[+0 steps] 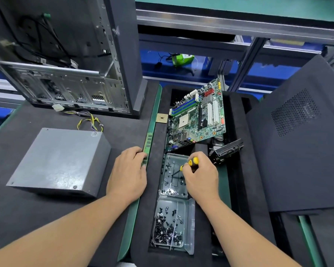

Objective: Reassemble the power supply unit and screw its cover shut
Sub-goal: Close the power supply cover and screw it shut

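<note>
Late stage: the power supply unit (60, 162) sits closed on the tabletop (17, 212) at left, cover on, while the right hand (200, 173) grips a screwdriver (187, 164) over the screw tray (174, 175), left hand (127, 173) resting flat; screws apparently remain to drive.

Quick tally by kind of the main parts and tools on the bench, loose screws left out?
Power supply unit: 1
Screwdriver: 1
Clear screw trays: 2
Motherboard: 1
CPU chip: 1
RAM stick: 1
Computer case: 1
Black side panel: 1
Total: 9
</note>
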